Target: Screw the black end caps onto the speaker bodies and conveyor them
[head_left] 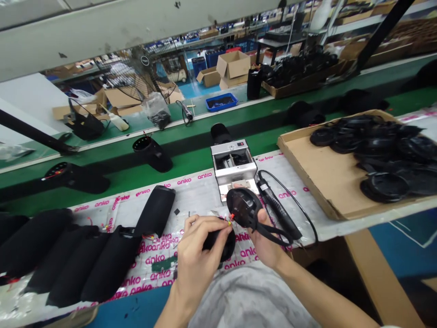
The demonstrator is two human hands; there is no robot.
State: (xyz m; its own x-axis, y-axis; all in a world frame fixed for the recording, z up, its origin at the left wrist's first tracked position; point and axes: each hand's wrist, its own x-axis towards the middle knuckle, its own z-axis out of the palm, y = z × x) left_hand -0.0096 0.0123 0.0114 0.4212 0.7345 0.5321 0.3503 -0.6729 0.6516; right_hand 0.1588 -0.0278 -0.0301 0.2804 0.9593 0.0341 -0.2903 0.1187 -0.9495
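Item: round black cover (pixel 243 207) clasped in right hand (pixel 265 243) fingers; wires (pixel 229 222) at its 8 o'clock, pinched by left hand (pixel 198 248)

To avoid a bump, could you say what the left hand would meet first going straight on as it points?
Likely the round black plastic cap held by the right hand, just beyond the left hand; depth is unclear.

One worker: left hand (pixel 196 255) and right hand (pixel 265 241) were bare; forearms unsleeved as far as seen; mottled light-grey garment (pixel 249 296) covered the torso.
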